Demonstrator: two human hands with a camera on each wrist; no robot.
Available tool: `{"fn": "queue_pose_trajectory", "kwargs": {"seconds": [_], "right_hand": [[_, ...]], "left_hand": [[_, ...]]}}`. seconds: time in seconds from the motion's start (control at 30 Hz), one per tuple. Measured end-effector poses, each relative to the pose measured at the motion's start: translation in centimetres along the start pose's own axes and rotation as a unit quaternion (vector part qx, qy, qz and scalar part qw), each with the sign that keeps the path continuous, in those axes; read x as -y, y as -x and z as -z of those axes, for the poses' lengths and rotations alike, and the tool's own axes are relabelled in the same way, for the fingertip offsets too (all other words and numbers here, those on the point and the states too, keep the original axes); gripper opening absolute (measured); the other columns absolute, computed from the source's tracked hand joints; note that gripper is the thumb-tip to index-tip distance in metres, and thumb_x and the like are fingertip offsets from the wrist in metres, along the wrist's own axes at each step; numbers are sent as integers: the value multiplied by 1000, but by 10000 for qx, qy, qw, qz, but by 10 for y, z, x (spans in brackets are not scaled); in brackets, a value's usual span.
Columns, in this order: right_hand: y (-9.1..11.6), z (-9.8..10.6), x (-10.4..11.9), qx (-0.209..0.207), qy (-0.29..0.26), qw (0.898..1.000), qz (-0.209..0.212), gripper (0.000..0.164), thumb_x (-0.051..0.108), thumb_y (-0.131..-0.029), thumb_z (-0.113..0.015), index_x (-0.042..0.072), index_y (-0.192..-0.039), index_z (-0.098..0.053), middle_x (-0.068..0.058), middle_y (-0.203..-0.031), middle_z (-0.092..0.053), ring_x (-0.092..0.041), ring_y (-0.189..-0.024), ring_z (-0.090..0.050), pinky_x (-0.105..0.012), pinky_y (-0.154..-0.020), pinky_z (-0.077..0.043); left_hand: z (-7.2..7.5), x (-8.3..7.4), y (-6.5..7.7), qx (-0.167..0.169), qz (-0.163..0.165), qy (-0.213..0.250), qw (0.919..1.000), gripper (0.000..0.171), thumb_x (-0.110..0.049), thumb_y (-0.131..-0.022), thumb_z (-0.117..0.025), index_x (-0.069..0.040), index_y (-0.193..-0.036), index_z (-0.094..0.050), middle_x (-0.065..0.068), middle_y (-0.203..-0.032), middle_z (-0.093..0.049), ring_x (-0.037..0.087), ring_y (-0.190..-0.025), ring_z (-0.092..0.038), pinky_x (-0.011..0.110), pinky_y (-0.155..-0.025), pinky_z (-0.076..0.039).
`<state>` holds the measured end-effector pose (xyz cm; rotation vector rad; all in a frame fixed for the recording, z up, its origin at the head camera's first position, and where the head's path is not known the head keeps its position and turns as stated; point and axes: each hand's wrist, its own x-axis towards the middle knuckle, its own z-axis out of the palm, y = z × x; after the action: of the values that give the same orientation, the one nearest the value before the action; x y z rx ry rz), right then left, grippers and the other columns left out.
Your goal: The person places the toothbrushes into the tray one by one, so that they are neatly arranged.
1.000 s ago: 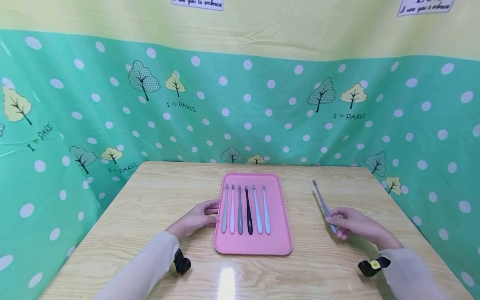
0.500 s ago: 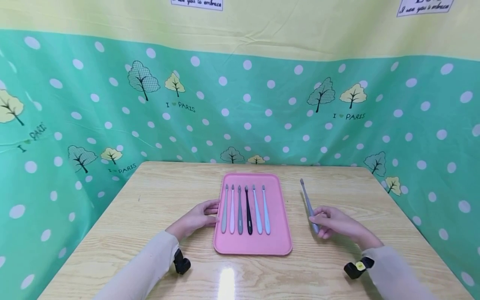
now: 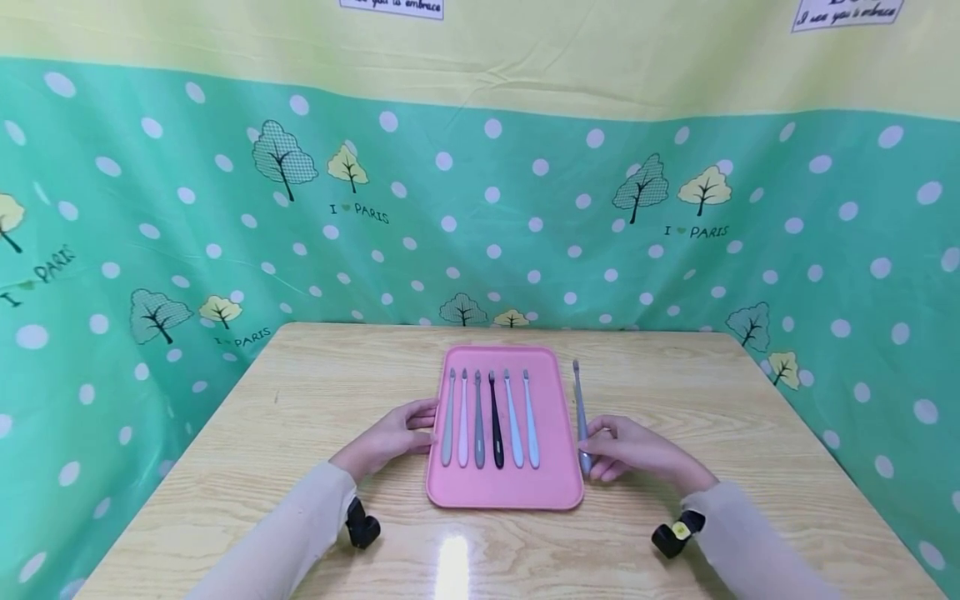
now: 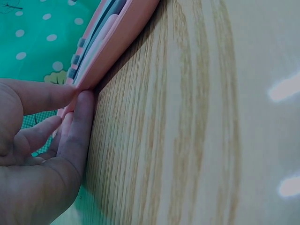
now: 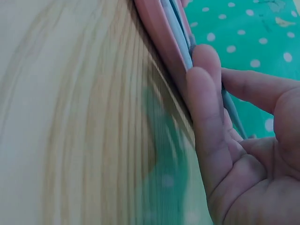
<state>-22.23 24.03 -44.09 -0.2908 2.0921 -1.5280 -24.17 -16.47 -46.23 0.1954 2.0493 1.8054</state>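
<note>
A pink tray (image 3: 555,492) lies on the table, bearing a row of toothbrushes side by side, heads toward the far end: a grey-green toothbrush (image 3: 447,429), a pink one, a grey one, a black toothbrush (image 3: 497,429) and two light blue ones. My left hand (image 3: 393,435) grips the tray's left rim, thumb and fingers meeting at its edge in the left wrist view (image 4: 47,154). With thumb and fingers, my right hand (image 3: 626,450) pinches a grey-blue toothbrush (image 3: 580,408) by the lower handle, just by the tray's right rim; its head points away from me.
The light wooden table (image 3: 337,358) extends on both sides of the tray. A green, dotted cloth (image 3: 525,217) hangs behind and around it. Each wrist wears a black camera strap (image 3: 363,527).
My right hand has carried the grey-blue toothbrush leftward to the tray's right edge, and the brush now stands straighter. My left hand and the tray have stayed put.
</note>
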Motion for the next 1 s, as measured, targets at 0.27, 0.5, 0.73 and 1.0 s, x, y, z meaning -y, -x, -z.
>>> {"fn": "queue_pose_trajectory", "kwargs": {"seconds": [0.27, 0.5, 0.73, 1.0], "right_hand": [[-17, -19, 9, -356, 331, 9988, -35, 45, 21, -96, -68, -10, -123, -49, -13, -80, -69, -17, -68, -68, -34, -64, -64], [-28, -30, 15, -636, 517, 9966, 9, 38, 16, -93, -71, -10, -116, -55, -12, -75, -69, -17, -65, -68, -33, -62, -64], [-36, -37, 19, -865, 762, 9931, -196, 33, 14, -91, -73, -7, -112, -58, -14, -73, -68, -18, -61, -68, -33, -59, -64], [-38, -40, 25, -805, 958, 9920, -179, 28, 11, -91, -72, -7, -108, -61, -13, -72, -69, -16, -58, -67, -30, -56, -63]], "left_hand": [[0, -1, -1, -24, 25, 12, 10000, 67, 6, -93, -60, 2, -154, -32, 23, -145, -45, 35, -128, -51, 36, -96, -57], [1, -1, 0, 42, -5, -34, 10000, 67, 5, -93, -60, 3, -154, -30, 25, -144, -44, 36, -128, -51, 37, -97, -56], [0, -2, 0, 40, 10, -32, 10000, 68, 5, -93, -60, 2, -154, -31, 25, -145, -44, 36, -129, -50, 36, -97, -56], [-1, 0, 0, -81, 75, -25, 9999, 67, 5, -93, -61, 1, -153, -33, 23, -143, -47, 34, -126, -53, 36, -95, -57]]}}
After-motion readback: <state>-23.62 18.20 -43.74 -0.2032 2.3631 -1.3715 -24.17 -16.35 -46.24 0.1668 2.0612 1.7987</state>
